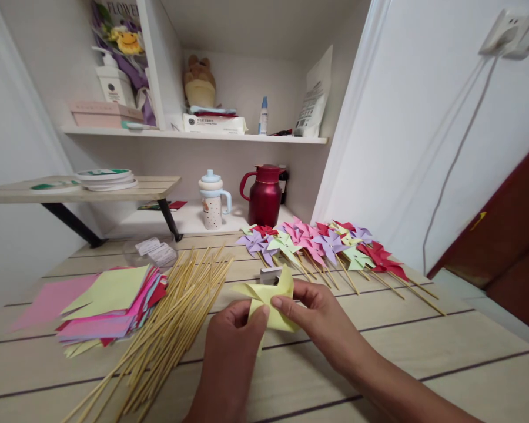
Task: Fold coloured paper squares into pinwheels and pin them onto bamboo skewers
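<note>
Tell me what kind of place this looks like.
Probably a home craft corner. Both hands, left hand and right hand, hold a yellow paper pinwheel over a wooden table; behind, shelves carry a plush toy and a red jug.

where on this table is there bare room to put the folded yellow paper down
Bare wood lies on the table to the right of the right hand, below the row of finished pinwheels. A smaller bare strip runs along the near left edge, below the paper stack. It is crowded from the stack to the sticks beside the left hand.
</note>
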Demonstrator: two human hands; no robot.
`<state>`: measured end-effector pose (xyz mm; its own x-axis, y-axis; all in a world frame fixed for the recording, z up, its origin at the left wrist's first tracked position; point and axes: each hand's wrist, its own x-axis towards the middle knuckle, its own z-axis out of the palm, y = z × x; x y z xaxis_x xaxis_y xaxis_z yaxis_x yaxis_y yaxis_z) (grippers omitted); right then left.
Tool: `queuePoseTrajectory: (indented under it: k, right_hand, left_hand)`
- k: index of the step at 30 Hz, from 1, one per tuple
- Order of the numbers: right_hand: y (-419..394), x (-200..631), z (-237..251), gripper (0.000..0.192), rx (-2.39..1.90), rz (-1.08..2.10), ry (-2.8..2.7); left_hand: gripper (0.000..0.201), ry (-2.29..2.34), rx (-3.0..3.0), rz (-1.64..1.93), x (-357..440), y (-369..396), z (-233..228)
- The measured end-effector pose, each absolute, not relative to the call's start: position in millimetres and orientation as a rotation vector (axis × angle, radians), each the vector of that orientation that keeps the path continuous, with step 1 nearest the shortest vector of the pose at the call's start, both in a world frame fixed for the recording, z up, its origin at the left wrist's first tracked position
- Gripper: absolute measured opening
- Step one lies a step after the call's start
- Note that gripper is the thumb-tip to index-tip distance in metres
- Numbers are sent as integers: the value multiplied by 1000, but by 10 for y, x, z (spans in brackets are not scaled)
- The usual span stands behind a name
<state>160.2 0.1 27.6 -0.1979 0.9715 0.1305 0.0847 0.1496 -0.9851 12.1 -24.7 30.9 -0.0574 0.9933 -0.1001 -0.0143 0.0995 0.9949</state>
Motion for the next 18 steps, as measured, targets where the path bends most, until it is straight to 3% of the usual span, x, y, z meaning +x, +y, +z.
queuePoseTrajectory:
  k: [5, 9, 15, 18]
  right_hand:
    - [-9, 1587, 295, 14, -1120, 898, -1600]
    - [-18, 1564, 302, 9, -1089, 834, -1604]
    - [20, 1573, 255, 25, -970, 1429, -1315]
    - [24, 1585, 268, 31, -920, 1538, -1247]
  left_hand:
    - [19, 1275, 1089, 1186, 125, -251, 292]
    - [19, 1348, 1161, 1186, 118, -219, 277]
    - [12, 1465, 1424, 1323, 113, -183, 267]
    - [12, 1482, 1528, 1410, 122, -168, 238]
